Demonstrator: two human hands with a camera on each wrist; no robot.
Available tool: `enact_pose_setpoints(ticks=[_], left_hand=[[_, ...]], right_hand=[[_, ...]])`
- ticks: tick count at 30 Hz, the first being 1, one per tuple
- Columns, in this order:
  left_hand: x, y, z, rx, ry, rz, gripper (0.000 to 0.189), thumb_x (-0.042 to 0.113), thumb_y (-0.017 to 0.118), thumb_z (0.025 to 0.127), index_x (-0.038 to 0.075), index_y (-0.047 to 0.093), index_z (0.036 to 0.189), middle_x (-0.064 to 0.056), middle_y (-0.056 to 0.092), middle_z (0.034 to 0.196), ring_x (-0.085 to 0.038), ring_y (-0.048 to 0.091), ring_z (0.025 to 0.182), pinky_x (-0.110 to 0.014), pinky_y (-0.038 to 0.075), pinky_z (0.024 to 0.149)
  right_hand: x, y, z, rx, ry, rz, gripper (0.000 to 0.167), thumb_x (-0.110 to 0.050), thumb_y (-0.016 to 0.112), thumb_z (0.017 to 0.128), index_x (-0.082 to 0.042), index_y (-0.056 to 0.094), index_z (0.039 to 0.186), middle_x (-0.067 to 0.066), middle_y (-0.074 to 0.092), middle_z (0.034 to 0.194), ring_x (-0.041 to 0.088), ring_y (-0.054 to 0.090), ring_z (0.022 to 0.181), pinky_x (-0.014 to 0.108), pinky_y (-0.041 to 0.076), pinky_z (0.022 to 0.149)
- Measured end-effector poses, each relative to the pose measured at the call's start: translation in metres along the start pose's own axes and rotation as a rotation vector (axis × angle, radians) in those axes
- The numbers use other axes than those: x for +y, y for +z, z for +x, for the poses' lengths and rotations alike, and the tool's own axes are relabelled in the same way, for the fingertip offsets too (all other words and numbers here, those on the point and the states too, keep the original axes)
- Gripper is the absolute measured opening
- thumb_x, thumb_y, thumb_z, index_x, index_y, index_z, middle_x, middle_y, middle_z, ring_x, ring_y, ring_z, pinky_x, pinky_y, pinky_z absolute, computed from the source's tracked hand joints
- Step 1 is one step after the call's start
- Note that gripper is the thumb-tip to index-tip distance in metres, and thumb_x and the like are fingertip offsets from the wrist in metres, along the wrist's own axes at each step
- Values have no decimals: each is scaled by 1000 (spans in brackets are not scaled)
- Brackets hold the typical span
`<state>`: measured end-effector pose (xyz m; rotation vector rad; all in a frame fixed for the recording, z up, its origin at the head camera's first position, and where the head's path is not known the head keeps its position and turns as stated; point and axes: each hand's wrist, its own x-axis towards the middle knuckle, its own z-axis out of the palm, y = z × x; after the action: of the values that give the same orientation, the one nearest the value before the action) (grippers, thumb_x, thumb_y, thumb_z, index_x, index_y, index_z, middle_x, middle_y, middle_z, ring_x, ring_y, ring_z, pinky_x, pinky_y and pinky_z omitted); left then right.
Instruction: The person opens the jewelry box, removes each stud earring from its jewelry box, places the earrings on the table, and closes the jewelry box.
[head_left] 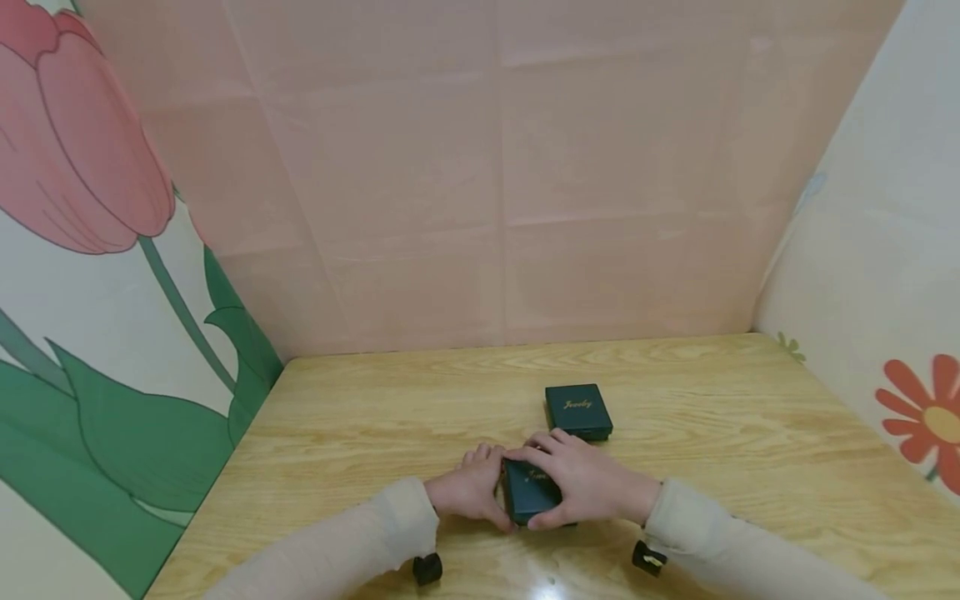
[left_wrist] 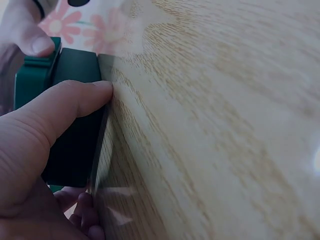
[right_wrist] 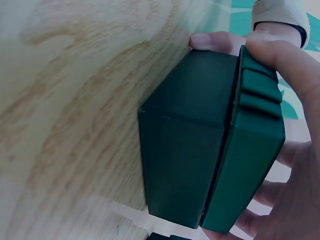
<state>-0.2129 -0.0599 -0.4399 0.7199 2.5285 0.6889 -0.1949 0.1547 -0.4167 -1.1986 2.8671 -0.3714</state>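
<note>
Green box [head_left: 527,496] held from both sides
It sits just in front of the far box [head_left: 577,408]: left hand [head_left: 474,487] clamped on the base [right_wrist: 180,155] (seemingly to steady it), right hand [head_left: 588,479] clamped on the lid [right_wrist: 252,150].

Dark green box [head_left: 528,498], lid [right_wrist: 250,155] on, gold lettering [head_left: 535,476] on top, lying flat on wood-grain table [head_left: 375,400].

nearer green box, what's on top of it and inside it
On the lid of the nearer green box, some gold lettering shows; the right hand hides part of the top. The lid is on, so the inside cannot be seen.
</note>
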Motion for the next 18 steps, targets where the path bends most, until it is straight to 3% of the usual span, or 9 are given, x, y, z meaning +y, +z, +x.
enact_pose_setpoints(ticks=[18], left_hand=[[1, 0, 2, -13, -32, 26, 94, 37, 88, 66, 12, 35, 140, -2, 41, 118, -17, 36, 101, -32, 37, 92]], right_hand=[[4, 6, 0, -12, 19, 5, 86, -75, 60, 76, -32, 38, 147, -1, 49, 131, 20, 48, 113, 45, 47, 89]])
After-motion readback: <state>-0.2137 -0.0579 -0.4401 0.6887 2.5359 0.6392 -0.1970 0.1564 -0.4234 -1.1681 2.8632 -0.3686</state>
